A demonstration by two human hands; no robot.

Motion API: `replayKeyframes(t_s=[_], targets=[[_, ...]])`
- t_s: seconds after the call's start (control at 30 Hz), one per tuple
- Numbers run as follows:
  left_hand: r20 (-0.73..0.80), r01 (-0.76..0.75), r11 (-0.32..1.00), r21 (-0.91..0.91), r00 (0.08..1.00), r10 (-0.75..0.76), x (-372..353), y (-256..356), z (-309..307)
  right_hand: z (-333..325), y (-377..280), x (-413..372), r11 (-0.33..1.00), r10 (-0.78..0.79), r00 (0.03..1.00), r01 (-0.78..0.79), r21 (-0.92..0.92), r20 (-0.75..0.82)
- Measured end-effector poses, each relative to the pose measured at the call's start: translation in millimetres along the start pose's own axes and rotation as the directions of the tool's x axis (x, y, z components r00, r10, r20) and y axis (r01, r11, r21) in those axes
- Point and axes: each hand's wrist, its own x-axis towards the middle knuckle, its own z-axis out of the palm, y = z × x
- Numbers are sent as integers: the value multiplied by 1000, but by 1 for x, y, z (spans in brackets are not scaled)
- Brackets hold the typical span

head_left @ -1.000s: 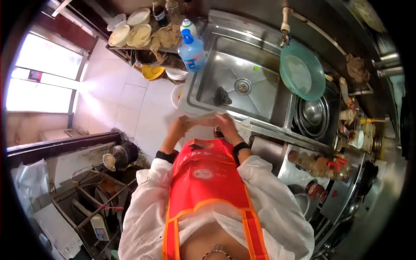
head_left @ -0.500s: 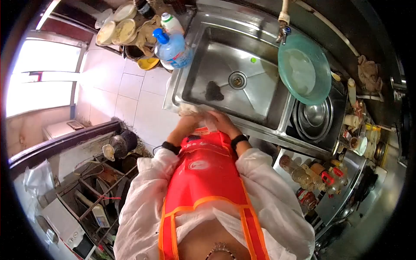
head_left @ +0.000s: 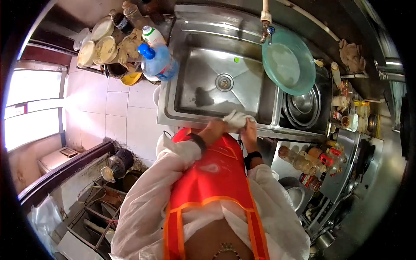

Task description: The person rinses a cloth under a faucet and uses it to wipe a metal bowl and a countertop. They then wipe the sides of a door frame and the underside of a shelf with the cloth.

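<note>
Gripping a white cloth (head_left: 237, 118) at the front rim of the sink (head_left: 190, 121), we are curling the fingers of both left hand (head_left: 214, 128) and right hand (head_left: 248, 130) tight around it, apparently keeping it bunched over the steel edge. The basin is holding only a dark pad (head_left: 200, 96); beside it, a green bowl (head_left: 288, 60) is leaning over stacked metal bowls (head_left: 303, 106).

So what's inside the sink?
In the sink: a round drain, a dark clump and a tiny green speck. The white cloth held by the left hand and right hand covers part of its near rim.
</note>
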Motion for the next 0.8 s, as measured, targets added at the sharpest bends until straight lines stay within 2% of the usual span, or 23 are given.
replayKeyframes(t_s=[0.07, 0.1, 0.13, 0.2, 0.27, 0.3, 0.33, 0.37, 0.4, 0.43, 0.47, 0.53, 0.57, 0.6, 0.63, 0.67, 0.7, 0.73, 0.77, 0.8], targets=[[-201, 18, 900, -436, 973, -117, -26, -33, 14, 35, -15, 4, 948, -317, 945, 312, -70, -78], [45, 200, 928, -315, 980, -196, -45, -42, -16, 41, -39, 5, 945, -324, 944, 320, -69, -65], [280, 347, 925, -152, 913, -297, -67, -52, -49, 42, -72, 4, 925, -379, 925, 380, -22, 10], [86, 434, 837, -333, 898, -431, -117, -93, -42, 63, -109, 7, 895, -446, 889, 445, 39, 100], [176, 547, 799, -252, 837, -518, -161, -153, 10, 88, -130, 12, 747, -665, 726, 653, 128, 177], [58, 507, 803, -313, 854, -517, -197, -182, 44, 98, -143, 15, 741, -671, 716, 657, 137, 193], [-63, 461, 809, -366, 855, -515, -223, -198, 66, 104, -158, 19, 726, -687, 666, 654, 214, 290], [-61, 471, 798, -376, 847, -528, -234, -185, 45, 112, -172, 22, 711, -700, 605, 641, 289, 380], [70, 601, 571, -558, 720, -690, -246, -161, -2, 120, -185, 24, 707, -703, 595, 643, 294, 390], [234, 673, 289, -681, 574, -785, -256, -145, -28, 128, -197, 25, 710, -687, 577, 664, 237, 441], [235, 673, 284, -684, 571, -787, -261, -142, -25, 135, -206, 24, 708, -666, 564, 684, 176, 488], [225, 616, 262, -743, 598, -769, -263, -142, -14, 156, -201, 19, 677, -696, 575, 726, 123, 430], [20, 398, 590, -703, 840, -543, -267, -163, 30, 155, -202, 15, 694, -675, 593, 712, 106, 438], [69, 492, 722, -486, 845, -530, -255, -165, 44, 151, -202, 13, 713, -653, 613, 696, 87, 445], [138, 514, 701, -494, 842, -521, -238, -146, 11, 142, -202, 13, 745, -611, 606, 657, 112, 509], [208, 537, 680, -499, 836, -507, -225, -128, -26, 135, -196, 12, 751, -603, 620, 652, 98, 502], [206, 522, 693, -496, 847, -491, -215, -139, 6, 126, -188, 9, 742, -642, 644, 659, 125, 416], [25, 281, 723, -631, 939, -343, -198, -160, 66, 115, -179, 5, 730, -673, 665, 667, 148, 324], [-175, 14, 703, -711, 965, -195, -184, -173, 96, 96, -171, 1, 771, -619, 710, 631, 84, 336], [-173, -4, 710, -704, 971, -165, -174, -171, 84, 73, -172, -2, 866, -468, 779, 498, 43, 418]])
